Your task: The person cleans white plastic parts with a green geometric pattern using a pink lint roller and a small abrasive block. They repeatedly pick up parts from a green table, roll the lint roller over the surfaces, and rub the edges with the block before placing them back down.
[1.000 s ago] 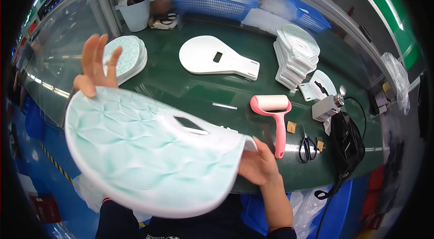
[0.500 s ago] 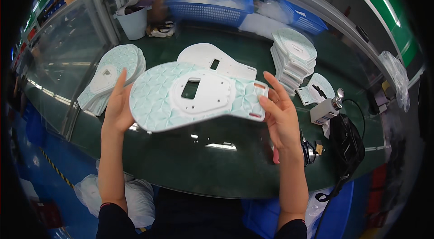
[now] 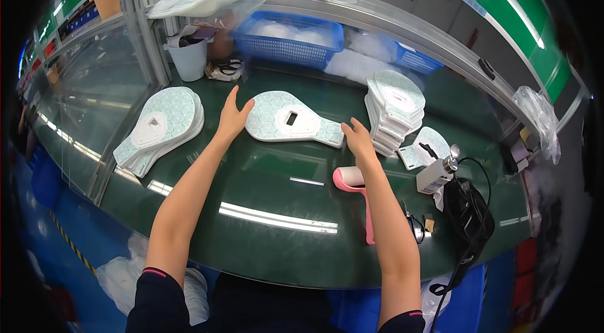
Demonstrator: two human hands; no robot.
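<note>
A paddle-shaped panel (image 3: 270, 112), white with a pale green petal pattern and a rectangular slot, lies flat on the dark green table. My left hand (image 3: 236, 117) is open at its rounded end, fingers stretched and thumb close to the rim. Beside the narrow end is my right hand (image 3: 358, 141), open with the fingers apart; whether it touches the edge I cannot tell. On the left sits a small stack of similar panels (image 3: 167, 112). A taller stack (image 3: 396, 97) stands at the back right, with a single shorter panel piece (image 3: 428, 144) beside it.
A pink-handled lint roller (image 3: 352, 179) lies by my right forearm. Further right are a white bottle with a metal top (image 3: 435, 175) and a black bag (image 3: 469, 213). Behind stand a pale bucket (image 3: 189, 59) and a blue basket (image 3: 289, 50). A person is beyond the shelf.
The panel held up in both hands has come down onto the table, over where a white panel lay. Both hands have let go and reach farther forward. The lint roller shows more fully.
</note>
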